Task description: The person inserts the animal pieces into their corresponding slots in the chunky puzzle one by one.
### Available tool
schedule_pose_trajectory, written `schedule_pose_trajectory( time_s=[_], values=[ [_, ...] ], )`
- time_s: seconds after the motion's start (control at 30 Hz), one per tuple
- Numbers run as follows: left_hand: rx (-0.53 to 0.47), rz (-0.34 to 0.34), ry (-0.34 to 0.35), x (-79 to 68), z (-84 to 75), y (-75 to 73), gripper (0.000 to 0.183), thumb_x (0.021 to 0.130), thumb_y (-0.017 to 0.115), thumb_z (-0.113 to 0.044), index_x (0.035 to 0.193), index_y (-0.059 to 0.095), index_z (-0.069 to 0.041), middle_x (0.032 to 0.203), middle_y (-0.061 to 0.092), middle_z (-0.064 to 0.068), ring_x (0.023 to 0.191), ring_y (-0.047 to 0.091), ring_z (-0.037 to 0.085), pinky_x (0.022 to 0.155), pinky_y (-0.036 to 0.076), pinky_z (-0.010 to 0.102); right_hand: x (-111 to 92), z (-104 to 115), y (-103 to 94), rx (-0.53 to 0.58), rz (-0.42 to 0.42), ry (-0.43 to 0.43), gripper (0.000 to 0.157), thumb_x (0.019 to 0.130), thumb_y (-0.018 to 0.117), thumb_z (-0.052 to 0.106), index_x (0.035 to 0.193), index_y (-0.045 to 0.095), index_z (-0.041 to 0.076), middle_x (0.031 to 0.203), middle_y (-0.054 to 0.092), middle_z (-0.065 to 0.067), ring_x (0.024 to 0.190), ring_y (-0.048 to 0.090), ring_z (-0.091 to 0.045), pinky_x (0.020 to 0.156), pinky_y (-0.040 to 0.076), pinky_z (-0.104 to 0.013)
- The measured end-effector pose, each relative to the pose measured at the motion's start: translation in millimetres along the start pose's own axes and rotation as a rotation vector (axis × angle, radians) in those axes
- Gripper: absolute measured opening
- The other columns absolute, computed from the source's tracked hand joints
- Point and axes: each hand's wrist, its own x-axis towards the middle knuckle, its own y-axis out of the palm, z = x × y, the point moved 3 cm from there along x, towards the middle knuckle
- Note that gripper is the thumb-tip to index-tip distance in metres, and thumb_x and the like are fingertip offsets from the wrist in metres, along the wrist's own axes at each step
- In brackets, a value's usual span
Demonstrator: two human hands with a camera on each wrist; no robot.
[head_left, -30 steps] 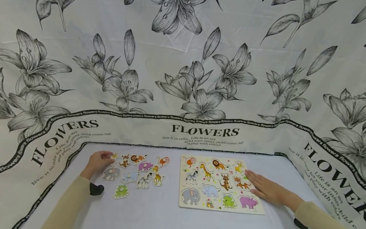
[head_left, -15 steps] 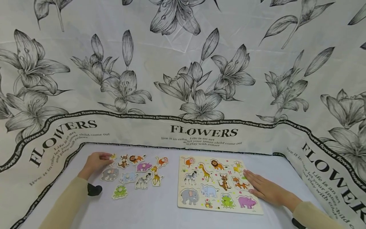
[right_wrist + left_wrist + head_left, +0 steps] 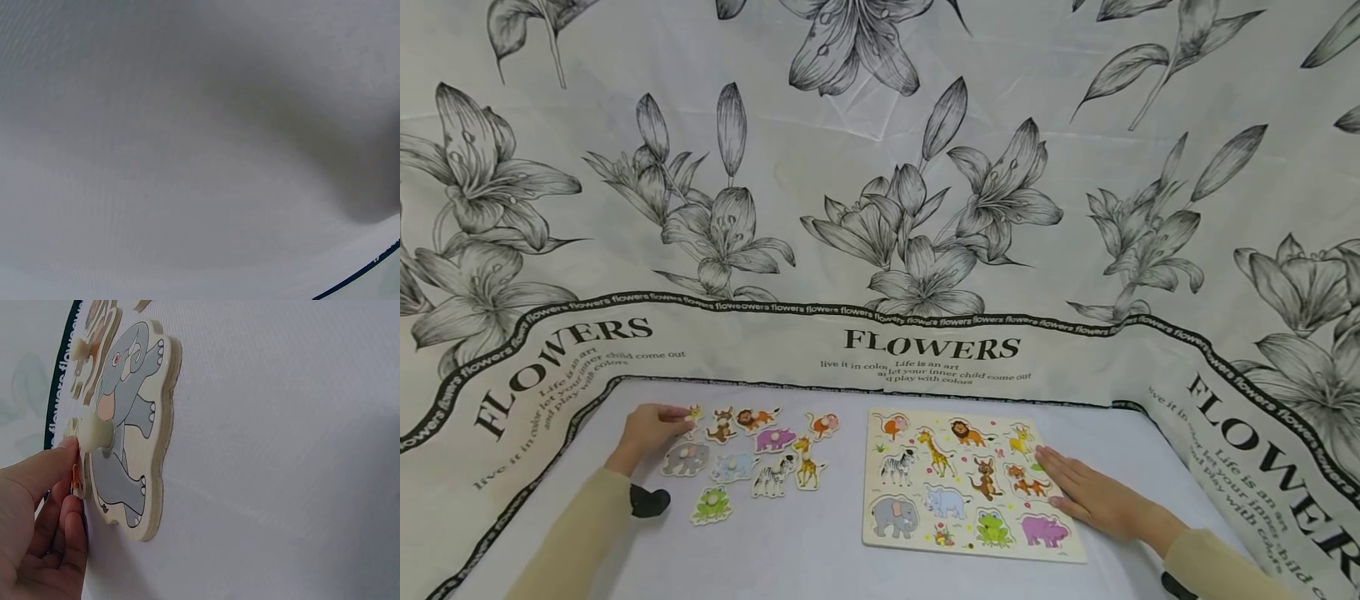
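Note:
At the back left in the head view, my left hand [image 3: 651, 431] pinches a small yellow goat puzzle piece [image 3: 696, 412] between thumb and fingers. The left wrist view has the thumb [image 3: 56, 459] and curled fingers right behind the grey elephant piece [image 3: 128, 462], whose round knob stands up close to the thumb; much of the goat piece is hidden there. My right hand [image 3: 1101, 498] lies with straight fingers on the right edge of the pale animal puzzle board [image 3: 925, 546]. The right wrist view shows only white cloth, not the hand.
Several other animal pieces lie right of my left hand, among them a kangaroo [image 3: 722, 424], a lion [image 3: 757, 417], a purple hippo [image 3: 775, 439], a zebra [image 3: 772, 477], a giraffe [image 3: 808, 463] and a frog [image 3: 711, 505]. A flower-printed curtain [image 3: 880, 217] encloses the white table.
The whole head view shifts slightly. My left hand stays at the goat piece, its fingers a little more extended than before, and my right hand stays on the board's edge.

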Motion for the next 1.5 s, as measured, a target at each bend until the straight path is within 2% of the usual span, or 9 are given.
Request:
schedule_pose_trajectory(
  time_s=[0.43,0.67,0.77,0.87,0.97,1.07,1.27,1.5],
  values=[
    [0.006,-0.065,-0.005,-5.7,8.0,1.5,0.034,0.087,0.069,-0.02,0.11,0.067,0.005,0.106,0.068,0.026,0.098,0.062,0.038,0.082,0.05,0.046,4,1,2.1,0.018,-0.002,-0.009,0.063,0.102,0.04,0.039,0.149,0.026,-0.002,0.151,0.031,-0.027,0.134,-0.02,0.018,0.103,-0.014,0.0],
    [0.012,-0.093,-0.008,-11.3,6.9,0.2,0.033,0.087,0.068,-0.019,0.109,0.067,0.006,0.106,0.068,0.025,0.097,0.063,0.038,0.081,0.05,0.046,6,0,2.3,0.001,-0.046,-0.04,0.063,0.102,0.042,0.037,0.15,0.026,0.0,0.152,0.031,-0.025,0.136,-0.019,0.016,0.104,-0.014,-0.001],
    [0.007,-0.109,-0.014,-13.9,6.4,-1.6,0.034,0.087,0.068,-0.019,0.11,0.067,0.006,0.106,0.068,0.025,0.098,0.063,0.039,0.082,0.05,0.046,6,-1,3.2,-0.017,-0.078,-0.04,0.062,0.101,0.043,0.037,0.149,0.028,0.001,0.152,0.034,-0.021,0.137,-0.016,0.016,0.105,-0.012,-0.001],
    [-0.006,-0.125,-0.031,-16.0,7.7,-2.3,0.035,0.087,0.068,-0.02,0.111,0.067,0.005,0.109,0.068,0.026,0.101,0.062,0.04,0.083,0.049,0.048,6,-3,4.9,-0.032,-0.074,-0.031,0.063,0.101,0.042,0.039,0.151,0.026,0.004,0.157,0.028,-0.013,0.136,-0.018,0.016,0.104,-0.013,-0.001],
    [-0.019,-0.138,-0.061,-16.8,10.6,-2.7,0.035,0.088,0.068,-0.02,0.113,0.066,0.005,0.112,0.066,0.027,0.105,0.06,0.042,0.086,0.048,0.049,6,-5,6.1,-0.042,-0.079,-0.045,0.063,0.101,0.043,0.038,0.151,0.025,0.004,0.159,0.025,-0.009,0.137,-0.017,0.015,0.105,-0.013,-0.001],
    [-0.016,-0.157,-0.075,-17.6,12.3,-3.8,0.035,0.088,0.068,-0.02,0.112,0.066,0.005,0.113,0.066,0.027,0.106,0.059,0.042,0.087,0.047,0.05,5,-4,5.8,-0.05,-0.089,-0.064,0.062,0.101,0.044,0.037,0.15,0.025,0.003,0.156,0.03,-0.015,0.138,-0.017,0.014,0.105,-0.013,-0.002],
    [-0.037,-0.201,-0.078,-23.3,5.9,-6.4,0.034,0.087,0.068,-0.02,0.11,0.068,0.005,0.111,0.066,0.027,0.105,0.059,0.042,0.084,0.047,0.049,2,-2,2.1,-0.007,-0.047,-0.042,0.062,0.102,0.042,0.036,0.149,0.028,-0.001,0.151,0.033,-0.025,0.136,-0.018,0.017,0.104,-0.014,-0.001],
    [-0.089,-0.248,-0.1,-32.8,-6.3,-4.2,0.032,0.085,0.069,-0.017,0.107,0.069,0.006,0.111,0.067,0.027,0.108,0.058,0.043,0.086,0.047,0.048,0,-1,0.1,-0.024,-0.035,-0.043,0.061,0.102,0.042,0.036,0.149,0.027,-0.001,0.15,0.034,-0.026,0.135,-0.02,0.016,0.104,-0.015,-0.001]
  ],
)
